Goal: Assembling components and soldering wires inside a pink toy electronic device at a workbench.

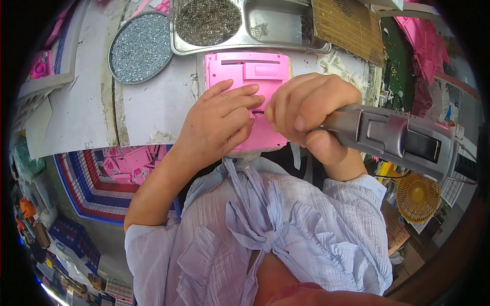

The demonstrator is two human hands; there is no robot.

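A pink plastic panel (273,130) with slots and a raised block lies on the bench in front of me. My left hand (224,115) rests on its left part, fingers laid across the surface and slightly bent. My right hand (311,104) is closed around the front end of a grey electric screwdriver (398,135), whose body slants off to the right. Its tip is hidden behind my fingers. Between both hands a small dark slot or part (258,112) shows in the panel; which it is, I cannot tell.
Beyond the panel stand a round tray of small silvery metal pieces (140,48) and a steel compartment tray (250,43) with small springs. Cardboard (349,28) covers its right end. A basket (92,188) of pink parts sits below left; a yellow fan (418,197) is at right.
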